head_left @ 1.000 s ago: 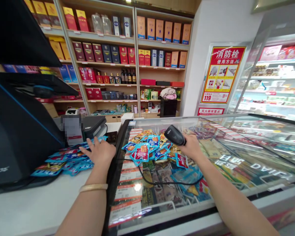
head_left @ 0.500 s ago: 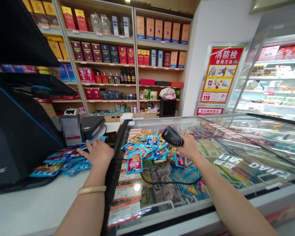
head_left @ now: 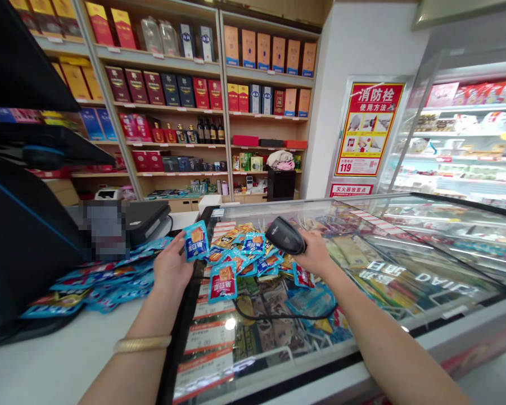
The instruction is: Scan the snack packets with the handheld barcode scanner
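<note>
Between its fingertips my left hand [head_left: 171, 267] grips a blue snack packet [head_left: 196, 241], held up at the freezer's left edge. My right hand [head_left: 314, 251] is closed around a black barcode scanner [head_left: 285, 235], whose head points left above a pile of small snack packets [head_left: 253, 246] on the freezer's glass lid. A red and blue packet [head_left: 223, 282] lies at the near side of that pile. Left of my left hand, a second heap of packets [head_left: 122, 281] covers part of the white counter.
A black checkout machine [head_left: 21, 236] stands on the white counter [head_left: 67, 360] at left. The glass-topped freezer [head_left: 278, 388] fills the middle and right, with a black cable [head_left: 278, 317] across it. Shelves of boxes [head_left: 168, 107] line the back wall.
My left hand has picked up a blue packet from the counter heap and raised it toward the scanner. My right hand still holds the scanner; the view has shifted slightly.
</note>
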`<state>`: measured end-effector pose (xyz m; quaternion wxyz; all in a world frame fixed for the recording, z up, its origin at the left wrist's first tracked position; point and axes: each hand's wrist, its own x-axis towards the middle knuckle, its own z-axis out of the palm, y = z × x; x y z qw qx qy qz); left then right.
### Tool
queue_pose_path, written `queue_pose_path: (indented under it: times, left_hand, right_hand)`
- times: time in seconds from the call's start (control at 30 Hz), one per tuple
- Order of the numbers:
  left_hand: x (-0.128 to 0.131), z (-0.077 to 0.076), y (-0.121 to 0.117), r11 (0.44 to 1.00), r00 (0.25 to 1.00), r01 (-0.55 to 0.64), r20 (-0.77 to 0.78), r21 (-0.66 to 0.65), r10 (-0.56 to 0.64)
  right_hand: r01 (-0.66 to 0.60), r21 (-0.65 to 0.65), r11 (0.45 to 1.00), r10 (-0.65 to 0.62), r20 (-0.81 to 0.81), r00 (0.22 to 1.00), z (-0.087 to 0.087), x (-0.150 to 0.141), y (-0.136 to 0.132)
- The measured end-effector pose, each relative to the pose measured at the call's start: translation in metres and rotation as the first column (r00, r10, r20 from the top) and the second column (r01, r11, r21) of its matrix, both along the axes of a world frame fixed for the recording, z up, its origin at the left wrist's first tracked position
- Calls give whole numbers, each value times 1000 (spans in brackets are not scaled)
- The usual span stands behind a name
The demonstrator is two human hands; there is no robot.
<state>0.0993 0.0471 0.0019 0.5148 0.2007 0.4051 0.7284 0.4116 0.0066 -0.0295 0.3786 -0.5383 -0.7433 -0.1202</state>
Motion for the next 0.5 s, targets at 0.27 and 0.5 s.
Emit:
queue_pose_path:
  times: [0.27, 0.5]
  left_hand:
    - [5, 6, -12, 924, 888, 383, 273, 2, -369]
    - [8, 4, -15, 845, 844, 531, 133, -64, -520]
  right_hand:
    - [-214, -34, 976, 215, 27, 976, 1, -14, -7]
    - [-225, -75, 971, 233, 127, 964, 2, -18, -10]
